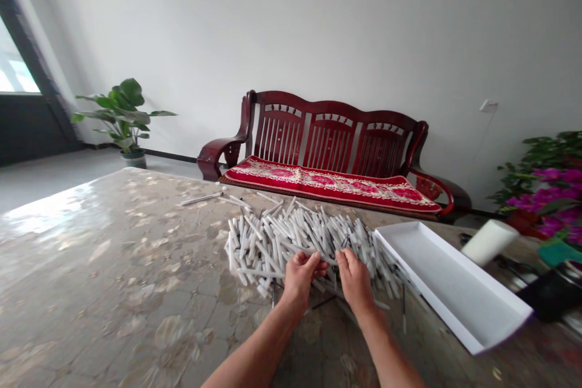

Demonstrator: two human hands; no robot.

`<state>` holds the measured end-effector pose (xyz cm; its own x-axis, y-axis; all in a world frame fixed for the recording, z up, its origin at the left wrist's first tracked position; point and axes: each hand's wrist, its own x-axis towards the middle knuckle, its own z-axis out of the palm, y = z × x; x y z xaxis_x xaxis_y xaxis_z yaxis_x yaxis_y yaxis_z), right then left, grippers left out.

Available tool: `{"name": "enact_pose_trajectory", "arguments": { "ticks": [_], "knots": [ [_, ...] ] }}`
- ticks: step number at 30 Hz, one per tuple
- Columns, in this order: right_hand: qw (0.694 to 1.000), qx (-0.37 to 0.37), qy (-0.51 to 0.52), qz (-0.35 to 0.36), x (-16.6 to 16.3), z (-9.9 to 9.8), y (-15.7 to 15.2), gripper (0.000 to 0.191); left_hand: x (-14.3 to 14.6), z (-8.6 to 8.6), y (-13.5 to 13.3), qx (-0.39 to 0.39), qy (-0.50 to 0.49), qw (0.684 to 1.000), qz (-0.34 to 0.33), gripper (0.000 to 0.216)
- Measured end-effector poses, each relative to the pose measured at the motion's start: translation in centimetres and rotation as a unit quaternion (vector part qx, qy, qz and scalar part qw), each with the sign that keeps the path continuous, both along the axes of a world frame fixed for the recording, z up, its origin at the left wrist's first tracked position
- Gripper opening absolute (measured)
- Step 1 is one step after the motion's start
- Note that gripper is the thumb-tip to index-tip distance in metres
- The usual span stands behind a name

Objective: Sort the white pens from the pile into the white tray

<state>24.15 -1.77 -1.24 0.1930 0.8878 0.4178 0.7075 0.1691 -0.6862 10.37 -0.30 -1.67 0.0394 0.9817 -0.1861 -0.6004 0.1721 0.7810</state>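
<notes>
A big heap of slim white pens (291, 233), some with dark thin tips, lies loose on the table in front of me. Over the near side of this heap, my left hand (302, 273) is closed, thumb and fingertips pinching a white pen (328, 260). My right hand (352, 276) faces it from a short distance, fingers pinched at the other end of the same pen. The fingers partly cover the pen, so its full length is hidden. Below the hands, a few dark thin rods (324, 302) stick out of the heap.
A shallow white box (454, 291) stands right of the heap. Beyond it are a white roll (490, 241), a black object (552, 291) and purple flowers (552, 194). Several pens (202, 198) lie apart at the back. A wooden bench (327, 139) stands behind the patterned table (136, 291).
</notes>
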Motion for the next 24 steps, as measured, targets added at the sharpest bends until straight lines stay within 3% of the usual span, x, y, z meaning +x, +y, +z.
{"name": "enact_pose_trajectory", "arguments": {
  "ticks": [6,12,15,20,24],
  "knots": [
    [0.998,0.010,0.026,0.055,0.6,0.3,-1.0,0.043,0.0,0.0,-0.1,-0.010,-0.002,1.000,0.006,0.045],
    [1.000,0.016,-0.010,-0.012,0.4,-0.1,-1.4,0.053,0.2,0.2,-0.6,0.004,0.011,1.000,-0.019,0.047],
    [1.000,0.007,-0.005,-0.008,0.3,0.0,-1.7,0.053,0.1,0.4,-0.7,0.002,0.009,1.000,-0.018,0.049],
    [0.999,0.032,-0.019,0.012,0.2,0.5,-2.2,0.037,0.1,0.6,-0.9,-0.010,0.002,1.000,-0.023,0.051],
    [1.000,0.016,-0.006,-0.023,0.2,0.2,-1.9,0.047,0.3,0.6,-1.2,0.004,0.012,0.999,-0.031,0.052]
  ]
}}
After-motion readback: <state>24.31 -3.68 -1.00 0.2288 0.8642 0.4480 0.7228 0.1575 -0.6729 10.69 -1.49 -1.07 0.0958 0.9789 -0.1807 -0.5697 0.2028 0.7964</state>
